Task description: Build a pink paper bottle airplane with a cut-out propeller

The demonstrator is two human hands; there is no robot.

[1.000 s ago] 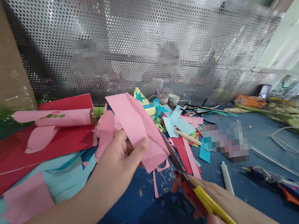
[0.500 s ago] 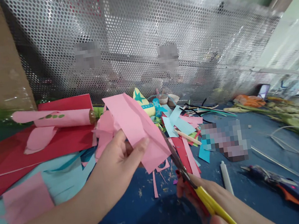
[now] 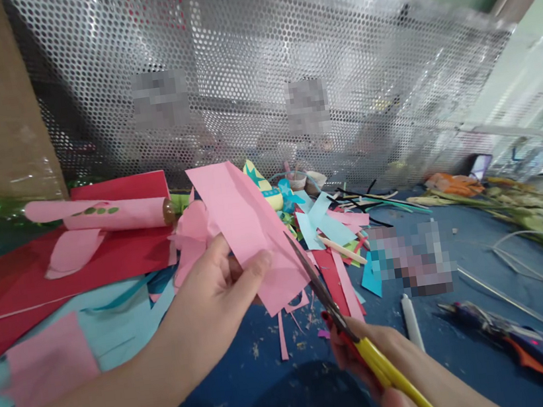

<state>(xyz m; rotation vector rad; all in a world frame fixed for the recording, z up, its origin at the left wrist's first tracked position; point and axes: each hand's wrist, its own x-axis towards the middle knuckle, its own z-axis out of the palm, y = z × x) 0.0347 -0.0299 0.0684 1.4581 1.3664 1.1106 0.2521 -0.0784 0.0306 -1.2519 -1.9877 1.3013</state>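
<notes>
My left hand [image 3: 226, 283] pinches a creased strip of pink paper [image 3: 255, 232] between thumb and fingers, holding it up above the table. In my right hand [image 3: 375, 350] is a pair of scissors [image 3: 380, 366] with yellow and red handles. Their blades lie along the right edge of the pink paper, pointing up and away from me. Whether the lower blade is behind the sheet I cannot tell. Under and behind the paper, more pink pieces [image 3: 190, 231] are heaped, partly hidden by it.
A pink paper tube [image 3: 117, 215] with wing-like flaps rests on red paper [image 3: 123, 256] at left. Paper scraps [image 3: 337, 228] cover the middle. A glue stick [image 3: 410, 322], a blue glue gun [image 3: 514, 335] and dried husks [image 3: 528, 216] lie at right. Behind stands a perforated metal screen [image 3: 243, 67].
The scissors' blades have shifted slightly up and left along the pink paper's edge. The paper's top has tilted up a little; my left hand keeps the same grip.
</notes>
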